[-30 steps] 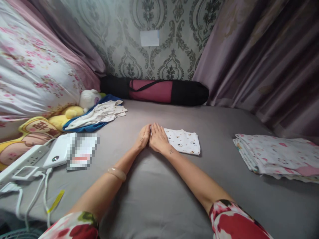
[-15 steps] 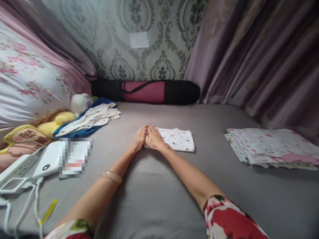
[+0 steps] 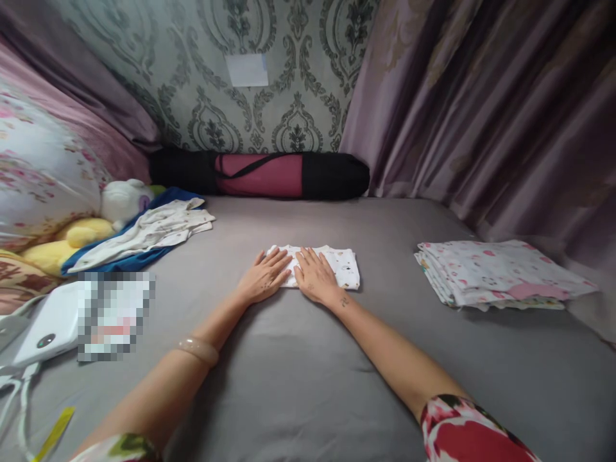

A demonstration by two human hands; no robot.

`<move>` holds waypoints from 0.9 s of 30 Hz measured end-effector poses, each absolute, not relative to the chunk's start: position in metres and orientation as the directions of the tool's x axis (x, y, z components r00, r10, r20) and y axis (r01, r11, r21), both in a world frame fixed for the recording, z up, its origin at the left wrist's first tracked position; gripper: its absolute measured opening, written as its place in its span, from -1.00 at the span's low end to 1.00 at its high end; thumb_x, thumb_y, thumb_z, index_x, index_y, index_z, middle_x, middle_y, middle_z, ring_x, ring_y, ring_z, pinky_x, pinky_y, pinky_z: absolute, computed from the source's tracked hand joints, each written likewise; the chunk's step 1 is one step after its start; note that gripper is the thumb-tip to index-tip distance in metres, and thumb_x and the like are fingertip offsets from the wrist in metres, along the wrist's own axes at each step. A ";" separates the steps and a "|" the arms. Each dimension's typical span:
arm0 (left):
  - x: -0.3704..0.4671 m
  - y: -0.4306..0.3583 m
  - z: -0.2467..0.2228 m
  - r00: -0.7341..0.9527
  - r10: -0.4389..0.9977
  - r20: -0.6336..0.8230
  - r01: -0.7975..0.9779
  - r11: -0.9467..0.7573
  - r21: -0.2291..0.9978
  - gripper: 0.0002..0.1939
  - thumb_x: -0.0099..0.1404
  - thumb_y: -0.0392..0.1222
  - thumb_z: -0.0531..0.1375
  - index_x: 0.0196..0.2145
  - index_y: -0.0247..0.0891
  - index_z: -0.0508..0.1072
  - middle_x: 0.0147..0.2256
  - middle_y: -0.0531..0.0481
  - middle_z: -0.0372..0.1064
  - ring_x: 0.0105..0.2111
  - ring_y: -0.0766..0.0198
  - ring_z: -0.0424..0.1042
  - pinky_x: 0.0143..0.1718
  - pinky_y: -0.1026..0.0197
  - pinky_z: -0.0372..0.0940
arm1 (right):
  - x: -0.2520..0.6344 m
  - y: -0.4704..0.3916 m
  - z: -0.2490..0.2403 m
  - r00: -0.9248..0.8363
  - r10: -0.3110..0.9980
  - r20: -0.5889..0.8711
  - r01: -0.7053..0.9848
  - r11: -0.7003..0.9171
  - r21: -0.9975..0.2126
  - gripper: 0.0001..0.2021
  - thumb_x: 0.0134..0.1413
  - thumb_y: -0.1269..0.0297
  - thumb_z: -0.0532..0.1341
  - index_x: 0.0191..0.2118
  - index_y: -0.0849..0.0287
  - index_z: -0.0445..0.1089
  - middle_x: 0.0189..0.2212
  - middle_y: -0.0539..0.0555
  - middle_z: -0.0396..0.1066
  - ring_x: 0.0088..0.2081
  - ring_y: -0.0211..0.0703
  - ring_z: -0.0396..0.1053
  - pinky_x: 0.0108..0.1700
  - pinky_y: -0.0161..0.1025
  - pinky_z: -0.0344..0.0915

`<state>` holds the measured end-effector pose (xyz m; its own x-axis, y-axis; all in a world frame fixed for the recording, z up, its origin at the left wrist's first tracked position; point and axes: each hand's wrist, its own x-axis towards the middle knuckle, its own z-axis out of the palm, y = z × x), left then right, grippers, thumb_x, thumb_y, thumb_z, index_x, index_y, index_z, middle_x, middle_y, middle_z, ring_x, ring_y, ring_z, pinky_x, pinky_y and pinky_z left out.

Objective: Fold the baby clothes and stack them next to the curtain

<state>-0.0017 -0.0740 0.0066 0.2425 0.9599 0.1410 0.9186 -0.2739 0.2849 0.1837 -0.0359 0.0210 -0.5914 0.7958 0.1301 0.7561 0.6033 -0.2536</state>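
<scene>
A small folded white cloth point(image 3: 347, 268) with a tiny print lies flat on the grey bed sheet point(image 3: 289, 378) in front of me. My left hand point(image 3: 266, 276) rests palm down over its left end, fingers stretched out. Beside it, my right hand point(image 3: 316, 274) lies flat on the middle of the cloth, fingers a little apart. Neither hand grips anything. The part of the cloth under my palms is hidden. To the right sits a stack of folded printed cloths point(image 3: 486, 273).
At the back lies a long black and maroon bag point(image 3: 260, 174) against the wall. On the left are a crumpled light garment point(image 3: 144, 232) on blue cloth, a white plush toy point(image 3: 125, 204), a white power bank point(image 3: 55, 321) with cables, and a blurred packet point(image 3: 115, 321).
My hands were close together at the cloth's left end. Now they lie apart and flat on it, the right one further right. The view has shifted to the right.
</scene>
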 end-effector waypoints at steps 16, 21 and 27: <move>-0.004 -0.071 0.004 0.226 0.968 0.111 0.914 -0.250 0.320 -0.43 0.40 0.19 -0.13 0.27 -0.02 0.18 0.33 0.03 -0.03 0.35 0.04 -0.17 0.31 -0.16 -0.29 | 0.223 -0.025 0.017 -0.495 0.867 0.054 0.843 0.494 -0.213 -0.37 0.33 0.09 -0.22 0.35 0.43 -0.05 0.37 0.25 -0.15 0.38 0.00 -0.24 0.35 -0.02 -0.32; -0.004 -0.071 0.005 0.235 0.968 0.091 0.913 -0.252 0.320 -0.43 0.40 0.18 -0.13 0.27 -0.02 0.17 0.33 0.03 -0.04 0.35 0.04 -0.17 0.30 -0.17 -0.27 | 0.236 -0.024 0.019 -0.388 0.920 0.047 0.906 0.391 -0.161 -0.32 0.33 0.05 -0.23 0.34 0.53 -0.08 0.35 0.35 -0.15 0.37 0.09 -0.21 0.34 0.02 -0.29; -0.007 -0.069 0.009 0.242 0.969 0.041 0.914 -0.242 0.326 -0.43 0.41 0.18 -0.17 0.27 -0.01 0.17 0.33 0.03 -0.03 0.34 0.03 -0.14 0.29 -0.18 -0.24 | 0.248 -0.021 0.017 -0.391 0.920 0.025 0.909 0.391 -0.147 -0.32 0.34 0.04 -0.23 0.34 0.53 -0.06 0.35 0.34 -0.13 0.36 0.09 -0.19 0.33 0.00 -0.27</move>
